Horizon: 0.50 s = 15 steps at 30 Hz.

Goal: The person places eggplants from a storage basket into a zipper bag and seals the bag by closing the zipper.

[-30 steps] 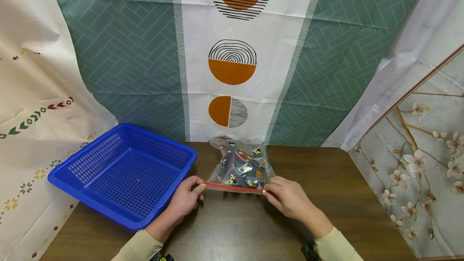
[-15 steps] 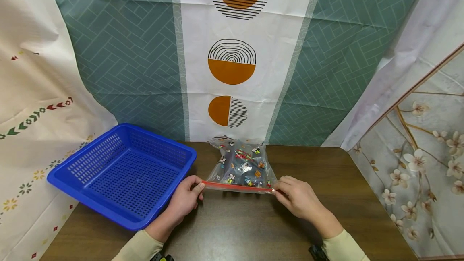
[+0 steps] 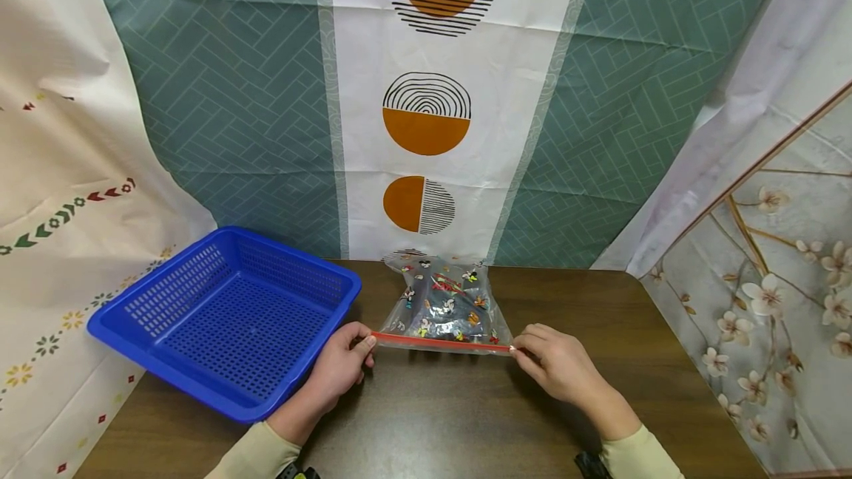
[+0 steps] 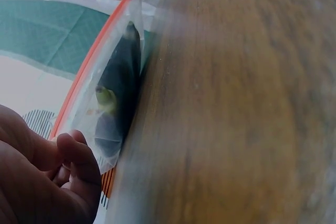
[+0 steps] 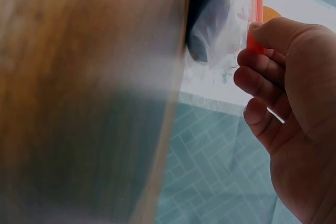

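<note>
A clear zip bag (image 3: 447,307) printed with cartoon figures lies near the back of the wooden table, its red zip strip (image 3: 439,344) along the near side. My left hand (image 3: 338,364) pinches the strip's left end between thumb and fingers. At its right end, my right hand (image 3: 559,362) pinches the strip; thumb and index finger meet there in the right wrist view. Dark contents (image 4: 123,66) with a small yellow-green part show through the plastic in the left wrist view; their kind is unclear.
A blue perforated plastic basket (image 3: 242,316) stands at the left, close beside my left forearm. Behind the brown table (image 3: 426,420) hangs a green and white patterned cloth (image 3: 266,94). A floral cloth (image 3: 765,346) borders the right side.
My right hand has slid rightward along the red strip, from short of the bag's right corner to its right end. My left hand has stayed at the left end.
</note>
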{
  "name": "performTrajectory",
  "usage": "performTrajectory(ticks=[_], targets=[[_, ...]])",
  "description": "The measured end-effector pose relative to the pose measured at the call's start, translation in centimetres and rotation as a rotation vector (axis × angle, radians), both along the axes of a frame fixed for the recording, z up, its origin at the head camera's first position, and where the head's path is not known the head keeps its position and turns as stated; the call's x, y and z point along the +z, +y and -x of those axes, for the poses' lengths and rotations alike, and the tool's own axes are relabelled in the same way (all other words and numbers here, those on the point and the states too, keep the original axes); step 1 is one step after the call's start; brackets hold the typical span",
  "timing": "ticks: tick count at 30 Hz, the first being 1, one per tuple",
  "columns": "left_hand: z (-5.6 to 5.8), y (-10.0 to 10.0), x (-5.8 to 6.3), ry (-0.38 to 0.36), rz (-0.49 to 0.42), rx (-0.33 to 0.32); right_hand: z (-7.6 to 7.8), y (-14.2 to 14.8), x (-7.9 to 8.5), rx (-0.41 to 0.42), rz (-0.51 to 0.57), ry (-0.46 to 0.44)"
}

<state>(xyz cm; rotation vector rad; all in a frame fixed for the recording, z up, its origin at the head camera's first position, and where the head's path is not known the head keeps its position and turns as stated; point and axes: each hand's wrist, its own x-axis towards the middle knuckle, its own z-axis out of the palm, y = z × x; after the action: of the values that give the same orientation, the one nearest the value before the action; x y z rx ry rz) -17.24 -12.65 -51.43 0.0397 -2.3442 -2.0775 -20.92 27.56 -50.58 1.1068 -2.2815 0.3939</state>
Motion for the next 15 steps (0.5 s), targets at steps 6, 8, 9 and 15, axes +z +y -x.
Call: performTrajectory(ticks=[6,8,9,15], targets=[[-0.03,0.04,0.01,0.006,0.007,0.006,0.01,0.22,-0.07,0.006,0.011,-0.006],[-0.02,0.04,-0.05,0.005,0.009,0.009,0.01,0.27,-0.06,0.008,0.015,-0.009],[-0.02,0.04,-0.08,0.005,0.01,0.011,-0.01,0.28,-0.03,0.008,0.016,-0.012],[-0.04,0.08,-0.15,0.006,0.016,0.017,-0.11,0.35,0.04,0.011,0.018,-0.028]])
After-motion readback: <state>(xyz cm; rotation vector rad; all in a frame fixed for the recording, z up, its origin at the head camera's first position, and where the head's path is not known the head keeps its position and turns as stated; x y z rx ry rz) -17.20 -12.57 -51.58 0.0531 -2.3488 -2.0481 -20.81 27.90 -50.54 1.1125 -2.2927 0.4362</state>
